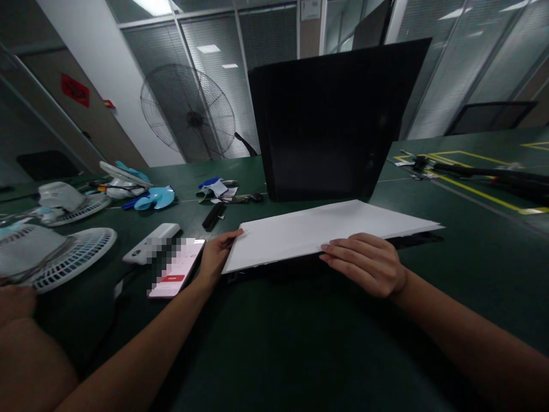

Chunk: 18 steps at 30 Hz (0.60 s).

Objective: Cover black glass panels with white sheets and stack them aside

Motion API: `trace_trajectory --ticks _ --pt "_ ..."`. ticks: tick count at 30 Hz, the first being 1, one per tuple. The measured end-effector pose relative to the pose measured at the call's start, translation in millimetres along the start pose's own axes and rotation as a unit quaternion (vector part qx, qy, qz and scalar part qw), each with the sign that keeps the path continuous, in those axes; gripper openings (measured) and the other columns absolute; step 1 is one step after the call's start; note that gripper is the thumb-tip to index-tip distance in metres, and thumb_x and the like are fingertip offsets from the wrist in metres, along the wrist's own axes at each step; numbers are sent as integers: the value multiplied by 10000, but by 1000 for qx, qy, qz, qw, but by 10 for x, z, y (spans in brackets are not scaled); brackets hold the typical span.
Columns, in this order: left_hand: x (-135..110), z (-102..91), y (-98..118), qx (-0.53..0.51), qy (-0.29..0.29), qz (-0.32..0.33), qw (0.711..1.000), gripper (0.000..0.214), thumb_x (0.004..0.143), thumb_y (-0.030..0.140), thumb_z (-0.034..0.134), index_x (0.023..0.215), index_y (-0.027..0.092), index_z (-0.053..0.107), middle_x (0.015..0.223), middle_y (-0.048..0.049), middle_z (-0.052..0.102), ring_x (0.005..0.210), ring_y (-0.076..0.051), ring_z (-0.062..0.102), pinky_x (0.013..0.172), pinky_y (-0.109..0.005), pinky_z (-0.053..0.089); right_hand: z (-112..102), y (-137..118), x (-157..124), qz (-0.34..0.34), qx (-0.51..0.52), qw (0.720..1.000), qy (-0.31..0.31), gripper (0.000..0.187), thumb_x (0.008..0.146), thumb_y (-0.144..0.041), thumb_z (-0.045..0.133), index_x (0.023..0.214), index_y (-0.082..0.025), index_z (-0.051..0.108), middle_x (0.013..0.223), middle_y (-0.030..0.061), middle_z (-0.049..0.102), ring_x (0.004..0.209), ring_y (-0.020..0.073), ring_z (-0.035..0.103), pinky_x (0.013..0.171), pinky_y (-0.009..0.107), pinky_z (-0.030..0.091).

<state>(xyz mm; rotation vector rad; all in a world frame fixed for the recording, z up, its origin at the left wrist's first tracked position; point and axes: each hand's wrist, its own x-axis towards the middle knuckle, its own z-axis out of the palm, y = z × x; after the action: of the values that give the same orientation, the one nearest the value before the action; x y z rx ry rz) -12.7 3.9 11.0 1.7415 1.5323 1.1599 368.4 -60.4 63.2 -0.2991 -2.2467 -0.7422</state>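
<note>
A flat white stack of sheets or boards [300, 232] lies slightly tilted over the dark green table, with thin layers showing at its right corner. My left hand [215, 252] pinches its left edge, thumb on top. Along the front edge, my right hand [371, 264] closes on the stack with fingers together on top. Something dark sits beneath the stack, mostly hidden. Right behind it a large black panel [330, 126] stands upright, leaning back a little; whether the two are joined I cannot tell.
To the left lie a lit phone [182, 272], a white device with a cable [154, 241], white fan grilles [96, 249] and blue fan blades [156, 198]. A small black object [213, 217] is behind my left hand. Another person's arm [26, 343] enters lower left. Black gear [472, 170] lies far right.
</note>
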Motion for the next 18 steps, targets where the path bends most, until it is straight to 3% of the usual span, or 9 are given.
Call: trace_trajectory --ticks 7,14,18 --pt "-135 43 184 71 -15 140 987 381 764 228 710 1139 240 774 1303 -55 731 1313 -302 607 1187 -492 408 54 134 -230 66 -1 997 28 315 860 -100 726 1152 -208 677 1206 60 733 1048 197 709 829 363 580" --pt "-261 25 456 119 -24 129 984 289 820 190 642 1020 310 812 1212 -21 767 1254 -266 651 1146 -480 476 177 124 -287 132 -2 991 32 292 871 -287 754 1132 -224 641 1072 56 736 958 202 685 817 379 541" --pt "-258 39 487 138 -41 122 982 245 845 236 658 1012 327 812 1217 -18 767 1278 -286 633 1144 -527 473 171 129 -289 130 -11 991 22 224 885 -234 719 1101 -217 662 994 53 719 925 197 676 809 369 557"
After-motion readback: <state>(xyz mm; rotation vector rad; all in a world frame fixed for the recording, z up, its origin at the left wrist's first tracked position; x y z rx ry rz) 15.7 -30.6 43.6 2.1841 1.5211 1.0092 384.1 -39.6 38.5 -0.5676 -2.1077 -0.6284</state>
